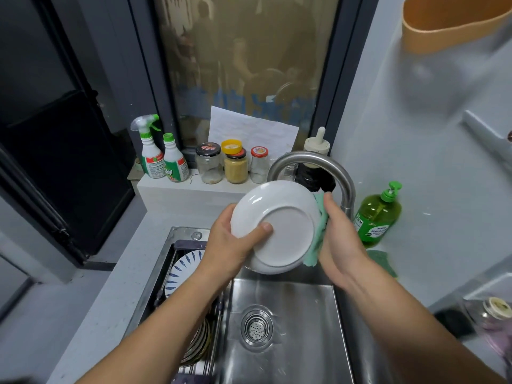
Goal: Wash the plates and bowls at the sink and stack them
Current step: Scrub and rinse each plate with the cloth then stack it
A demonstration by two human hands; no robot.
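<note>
Above the sink (pixel 304 297), the plate (pixel 279 225) is held tilted by the left hand (pixel 221 245), with the thumb curled over its underside. The cloth (pixel 318 236) is gripped against its rim by the right hand (pixel 340 239). Were the plate slippery, it could be dropped into the sink and chipped.

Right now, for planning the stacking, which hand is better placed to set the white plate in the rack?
Left, probably: left hand grips the white plate, with the rack on its side; right hand holds the green cloth.
</note>
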